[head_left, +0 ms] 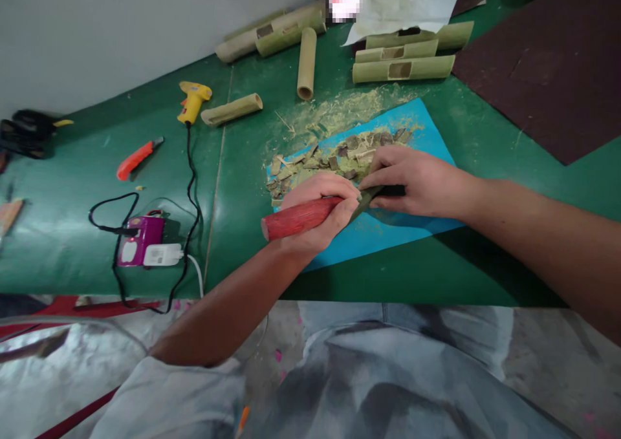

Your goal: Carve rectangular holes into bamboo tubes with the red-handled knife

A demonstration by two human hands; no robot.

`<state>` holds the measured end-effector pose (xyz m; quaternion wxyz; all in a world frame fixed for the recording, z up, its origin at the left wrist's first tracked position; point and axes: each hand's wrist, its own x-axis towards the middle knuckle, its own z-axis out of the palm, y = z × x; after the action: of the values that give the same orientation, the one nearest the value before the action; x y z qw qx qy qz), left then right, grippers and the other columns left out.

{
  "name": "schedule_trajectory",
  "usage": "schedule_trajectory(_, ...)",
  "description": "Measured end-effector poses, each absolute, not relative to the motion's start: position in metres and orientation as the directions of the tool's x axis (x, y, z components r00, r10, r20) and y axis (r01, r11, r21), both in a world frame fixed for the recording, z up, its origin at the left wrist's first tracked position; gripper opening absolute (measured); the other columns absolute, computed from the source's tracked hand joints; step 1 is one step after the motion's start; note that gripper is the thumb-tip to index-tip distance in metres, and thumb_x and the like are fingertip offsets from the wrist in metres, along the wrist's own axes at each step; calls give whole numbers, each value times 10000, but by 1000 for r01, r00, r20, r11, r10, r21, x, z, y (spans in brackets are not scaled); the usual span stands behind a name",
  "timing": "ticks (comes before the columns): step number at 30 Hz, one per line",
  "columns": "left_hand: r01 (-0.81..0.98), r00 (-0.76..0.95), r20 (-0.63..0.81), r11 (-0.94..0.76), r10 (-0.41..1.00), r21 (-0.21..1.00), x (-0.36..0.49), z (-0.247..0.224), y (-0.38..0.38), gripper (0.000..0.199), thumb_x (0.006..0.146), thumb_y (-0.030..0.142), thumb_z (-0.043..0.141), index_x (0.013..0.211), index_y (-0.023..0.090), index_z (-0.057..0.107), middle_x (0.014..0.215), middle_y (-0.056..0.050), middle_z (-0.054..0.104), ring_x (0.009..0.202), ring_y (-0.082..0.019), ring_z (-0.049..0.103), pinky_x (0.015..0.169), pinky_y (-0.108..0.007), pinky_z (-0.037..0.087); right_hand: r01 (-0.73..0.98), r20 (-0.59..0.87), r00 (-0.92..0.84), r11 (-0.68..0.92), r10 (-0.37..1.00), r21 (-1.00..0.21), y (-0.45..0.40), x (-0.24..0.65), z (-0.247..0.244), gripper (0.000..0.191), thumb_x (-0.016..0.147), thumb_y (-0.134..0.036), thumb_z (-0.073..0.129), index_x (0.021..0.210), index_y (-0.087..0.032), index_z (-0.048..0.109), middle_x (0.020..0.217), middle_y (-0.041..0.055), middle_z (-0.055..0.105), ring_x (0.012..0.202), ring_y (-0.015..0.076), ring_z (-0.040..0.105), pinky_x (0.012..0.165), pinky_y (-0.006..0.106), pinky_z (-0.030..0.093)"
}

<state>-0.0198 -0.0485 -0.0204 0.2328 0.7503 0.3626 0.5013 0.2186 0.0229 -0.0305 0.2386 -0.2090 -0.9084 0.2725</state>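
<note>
My left hand (330, 200) is closed around the thick red handle (303, 218) of a tool, which slants up to the right over a blue sheet (334, 251). A dark flat part (367, 201) sticks out past my left fingers; I cannot tell whether it is the tool's blade or a separate piece. My right hand (417, 177) pinches around the far end of this dark part, thumb below and fingers above. Bamboo chips and shavings (334, 158) lie in a heap on the sheet, just behind both hands.
Cut bamboo tubes (402, 69) lie along the back of the green table, a short one (233, 109) nearer. Left are a yellow glue gun (194, 103), an orange utility knife (138, 161) and a purple power adapter (140, 242) with cords. A dark brown sheet (548, 70) covers the right.
</note>
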Motion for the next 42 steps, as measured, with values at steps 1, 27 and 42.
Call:
schedule_trajectory(1,314,230,586,-629,777,711,-20,-20,-49,181,1045,381,730,916,264,777,953,-15,838,907,-178,808,876,-347,672,251,318,-799,765,510,-594,23,219,-30,246,1018,-393,658,1100,-236,829,998,86,625,993,270,607,854,415,487)
schedule_trajectory(27,308,231,572,-616,787,725,-20,-19,-49,124,1021,351,750,916,294,782,956,-5,839,892,-199,805,857,-383,676,236,335,-794,765,508,-599,23,219,-32,242,1013,-390,669,1115,-240,830,1008,83,629,1000,265,609,869,408,492)
schedule_trajectory(42,270,139,684,-692,716,669,-21,-23,-53,321,1016,370,676,715,269,633,647,28,695,546,-140,648,522,-328,529,207,361,-791,771,494,-602,24,220,-34,223,1013,-362,676,1109,-232,830,1046,97,664,1020,269,620,878,410,493)
